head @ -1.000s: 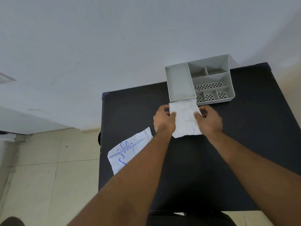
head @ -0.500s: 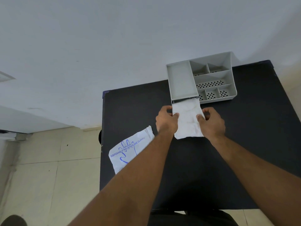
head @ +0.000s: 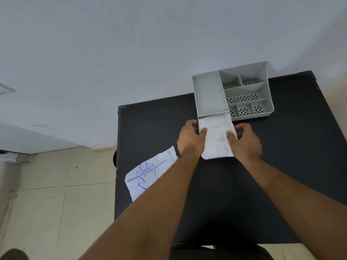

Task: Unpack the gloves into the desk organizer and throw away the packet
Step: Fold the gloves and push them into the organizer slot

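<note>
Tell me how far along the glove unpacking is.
Done: the white stack of plastic gloves is out of the blue-printed white packet, which lies at the black table's left edge. In hand: left hand and right hand hold the stack at the grey plastic desk organizer's front. Left: insert gloves, bin packet.
</note>
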